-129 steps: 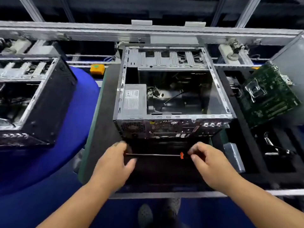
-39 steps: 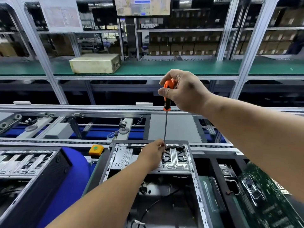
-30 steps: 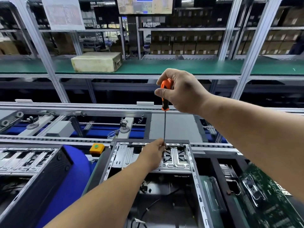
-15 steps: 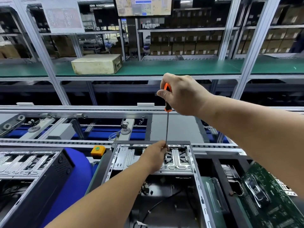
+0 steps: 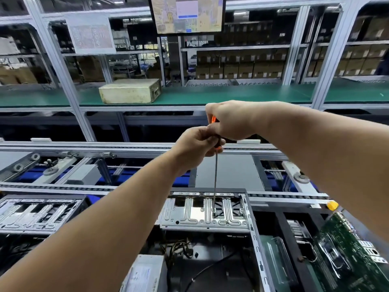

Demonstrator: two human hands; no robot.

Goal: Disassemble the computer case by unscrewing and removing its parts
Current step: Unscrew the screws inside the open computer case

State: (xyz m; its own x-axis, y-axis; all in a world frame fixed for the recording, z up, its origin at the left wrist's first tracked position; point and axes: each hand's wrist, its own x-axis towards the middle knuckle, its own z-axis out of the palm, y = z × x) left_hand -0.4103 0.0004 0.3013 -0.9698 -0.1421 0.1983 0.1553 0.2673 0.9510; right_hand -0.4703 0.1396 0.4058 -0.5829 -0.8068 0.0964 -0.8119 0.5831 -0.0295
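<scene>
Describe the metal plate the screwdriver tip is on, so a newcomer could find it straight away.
Start at the open computer case in the middle foreground, beside the green motherboard on its right. At the case's far end lies a silver drive bracket. Unlike the dark case floor below, it is bright stamped metal with raised ribs, and the screwdriver shaft stands on it.
</scene>
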